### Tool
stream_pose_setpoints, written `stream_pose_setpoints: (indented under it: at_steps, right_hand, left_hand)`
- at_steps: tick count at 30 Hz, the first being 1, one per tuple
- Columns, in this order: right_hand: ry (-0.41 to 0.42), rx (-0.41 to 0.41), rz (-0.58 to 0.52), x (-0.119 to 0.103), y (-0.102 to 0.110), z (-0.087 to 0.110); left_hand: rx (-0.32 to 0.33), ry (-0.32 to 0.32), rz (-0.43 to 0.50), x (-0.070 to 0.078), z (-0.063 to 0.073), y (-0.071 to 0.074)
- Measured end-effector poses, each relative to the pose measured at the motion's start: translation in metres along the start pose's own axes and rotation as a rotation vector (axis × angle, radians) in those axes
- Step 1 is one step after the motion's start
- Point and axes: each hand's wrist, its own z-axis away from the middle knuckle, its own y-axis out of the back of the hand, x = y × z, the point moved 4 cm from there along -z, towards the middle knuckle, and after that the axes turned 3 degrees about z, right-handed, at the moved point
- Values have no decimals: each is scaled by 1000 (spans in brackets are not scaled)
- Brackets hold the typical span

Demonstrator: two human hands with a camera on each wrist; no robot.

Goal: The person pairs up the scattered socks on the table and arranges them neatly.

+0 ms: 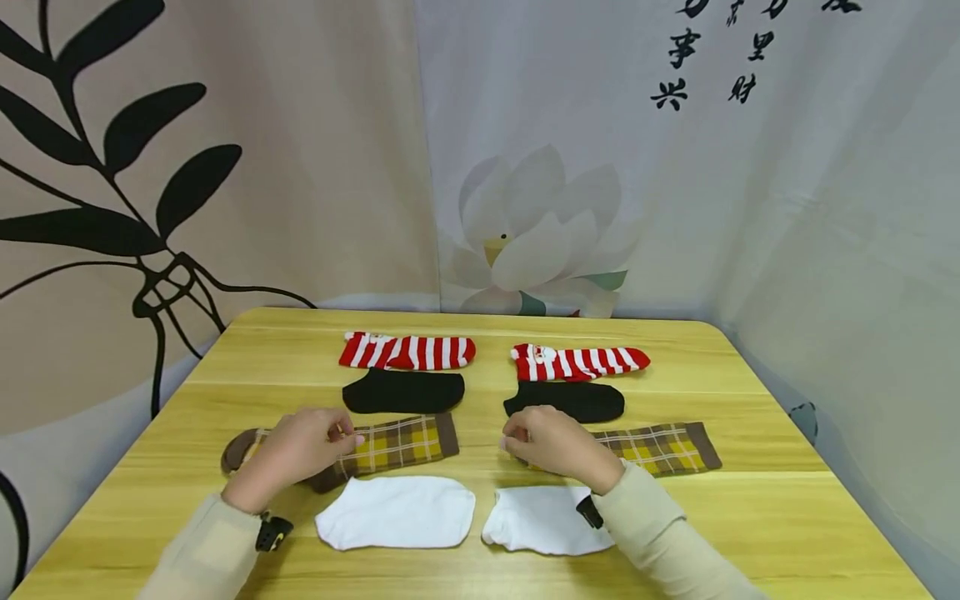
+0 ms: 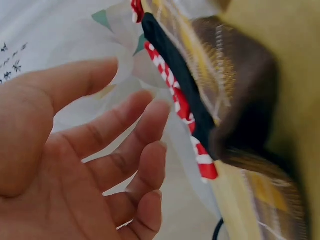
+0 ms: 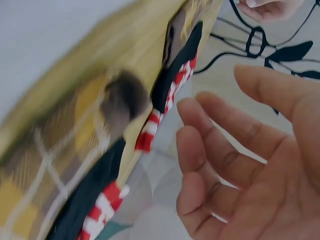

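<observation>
Over a yellow-brown plaid sock [image 1: 408, 442] hovers my left hand [image 1: 303, 450], its fingers loosely bent. The left wrist view shows thumb and fingers apart with nothing between them, beside the brown heel [image 2: 250, 85] of that sock. My right hand [image 1: 566, 446] is above the toe end of a second plaid sock [image 1: 667, 446] and hides part of it. In the right wrist view its fingers [image 3: 192, 147] are curved and hold nothing. Nearest the person lie two white ankle socks, one at left [image 1: 397, 512] and one at right [image 1: 540, 521], the latter partly covered by the right wrist.
Beyond the plaid socks lie two black ankle socks, left [image 1: 405, 392] and right [image 1: 581, 402]. Farther back are two red-and-white striped socks, left [image 1: 420, 352] and right [image 1: 585, 362]. All lie on a wooden table [image 1: 757, 533] before a printed curtain [image 1: 337, 167].
</observation>
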Motion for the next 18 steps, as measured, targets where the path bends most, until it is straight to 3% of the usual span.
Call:
stream_pose_setpoints:
  at_steps: [5, 9, 12, 18]
  right_hand:
    - [80, -83, 4, -15, -18, -1]
    - [93, -130, 1, -23, -32, -2]
    - [86, -152, 13, -28, -42, -3]
    - [100, -137, 75, -36, -51, -5]
  left_hand:
    - [-123, 54, 70, -12, 17, -10]
    - [-171, 88, 66, -17, 28, -14]
    - [-186, 102, 35, -17, 35, -17]
    - [-165, 58, -80, -14, 41, -22]
